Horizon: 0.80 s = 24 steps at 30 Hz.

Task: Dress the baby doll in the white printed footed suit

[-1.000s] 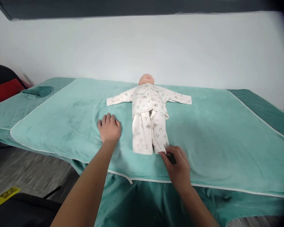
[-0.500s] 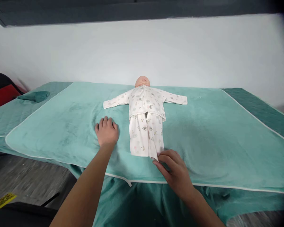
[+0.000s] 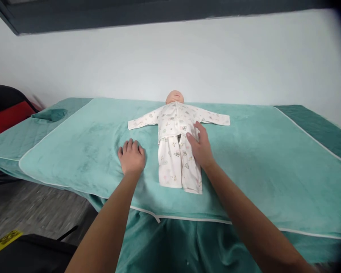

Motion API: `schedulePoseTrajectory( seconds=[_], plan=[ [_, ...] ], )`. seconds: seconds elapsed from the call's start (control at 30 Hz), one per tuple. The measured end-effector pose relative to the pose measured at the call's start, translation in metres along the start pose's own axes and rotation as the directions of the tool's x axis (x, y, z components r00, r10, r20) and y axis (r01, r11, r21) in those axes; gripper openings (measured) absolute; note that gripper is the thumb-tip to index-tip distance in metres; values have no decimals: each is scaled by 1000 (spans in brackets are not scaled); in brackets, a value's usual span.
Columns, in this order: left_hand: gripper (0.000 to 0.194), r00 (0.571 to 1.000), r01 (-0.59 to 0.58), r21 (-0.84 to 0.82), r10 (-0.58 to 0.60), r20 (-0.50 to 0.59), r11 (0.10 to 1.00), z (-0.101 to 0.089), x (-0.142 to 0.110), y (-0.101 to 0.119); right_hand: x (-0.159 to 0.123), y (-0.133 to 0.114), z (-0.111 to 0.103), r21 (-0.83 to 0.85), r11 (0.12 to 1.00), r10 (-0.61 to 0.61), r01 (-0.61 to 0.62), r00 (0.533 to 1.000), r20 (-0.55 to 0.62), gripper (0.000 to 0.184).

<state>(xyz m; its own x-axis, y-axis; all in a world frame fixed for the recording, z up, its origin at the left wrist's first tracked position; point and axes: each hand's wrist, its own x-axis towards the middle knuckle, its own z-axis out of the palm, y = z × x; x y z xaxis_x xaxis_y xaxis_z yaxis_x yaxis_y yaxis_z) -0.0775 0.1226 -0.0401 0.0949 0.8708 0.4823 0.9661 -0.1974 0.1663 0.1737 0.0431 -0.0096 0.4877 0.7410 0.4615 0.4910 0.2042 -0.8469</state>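
Observation:
A baby doll (image 3: 174, 96) lies on its back with its head toward the wall. It wears a white printed shirt (image 3: 169, 121), sleeves stretched out to both sides, and matching trousers (image 3: 169, 167). My right hand (image 3: 202, 148) is at the doll's right-hand side in view, fingers apart near the shirt's lower hem and the trouser waist; whether the fingertips press on the cloth I cannot tell. Flat on the green sheet, left of the trousers, rests my left hand (image 3: 132, 156) with its fingers spread, holding nothing.
The light green sheet (image 3: 258, 170) with white piping covers a bed against a white wall (image 3: 170, 60). A small green pillow (image 3: 49, 115) lies at the far left, beside a black and red chair (image 3: 10, 113). A black object with a yellow label (image 3: 5, 242) is at lower left.
My right hand has let go of the trouser leg's cuff and moved up to the waist. That leg now lies flat. My left hand stays on the sheet; the view has shifted slightly.

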Motion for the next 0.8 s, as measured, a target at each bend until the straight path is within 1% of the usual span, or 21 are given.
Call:
schedulePoseTrajectory(
  seconds=[0.07, 0.1, 0.13, 0.17, 0.2, 0.23, 0.3, 0.33, 0.37, 0.43, 0.5, 0.63, 0.8],
  plan=[
    [45, 1000, 1, 8, -1, -4, 1000, 0, 0, 0, -15, -15, 3, -4, 988, -154, 155, 987, 41, 32],
    [45, 1000, -1, 9, 1, -7, 1000, 1, 0, 0, -26, -24, 1, 6, 974, -226, 226, 971, 83, 26],
    [44, 1000, -5, 9, 5, -10, 1000, 1, -1, 0, -38, -34, -3, 14, 957, -288, 289, 947, 146, 22],
    [44, 1000, -10, 9, 11, -14, 1000, 2, -1, 0, -50, -43, -8, -11, 936, -341, 353, 912, 226, 19],
    [43, 1000, -14, 7, 14, -21, 1000, 3, -1, 0, -60, -52, -14, -54, 906, -380, 419, 865, 326, 20],
    [42, 999, -15, 2, 15, -30, 1000, 3, -1, 0, -68, -59, -19, -90, 874, -397, 477, 808, 435, 22],
    [41, 999, -12, -14, 11, -47, 1000, 5, -1, 0, -80, -70, -26, -151, 812, -358, 564, 685, 635, 25],
    [41, 999, -10, -24, 9, -54, 1000, 5, -1, 0, -83, -73, -28, -174, 787, -323, 592, 635, 702, 22],
    [40, 998, -9, -33, 7, -59, 999, 6, -1, 0, -85, -74, -29, -199, 765, -287, 612, 601, 746, 18],
    [40, 998, -12, -44, 9, -63, 999, 6, -1, 0, -86, -75, -28, -241, 725, -255, 645, 577, 776, 8],
    [40, 998, -14, -45, 11, -64, 999, 6, -1, -1, -87, -75, -25, -256, 688, -270, 679, 567, 778, 2],
    [40, 998, -16, -50, 13, -67, 999, 6, -2, -1, -92, -79, -18, -238, 607, -368, 758, 534, 761, 11],
    [40, 997, -21, -64, 16, -77, 998, 8, 0, -1, -100, -87, -7, -170, 579, -438, 797, 481, 760, 16]
  ],
)
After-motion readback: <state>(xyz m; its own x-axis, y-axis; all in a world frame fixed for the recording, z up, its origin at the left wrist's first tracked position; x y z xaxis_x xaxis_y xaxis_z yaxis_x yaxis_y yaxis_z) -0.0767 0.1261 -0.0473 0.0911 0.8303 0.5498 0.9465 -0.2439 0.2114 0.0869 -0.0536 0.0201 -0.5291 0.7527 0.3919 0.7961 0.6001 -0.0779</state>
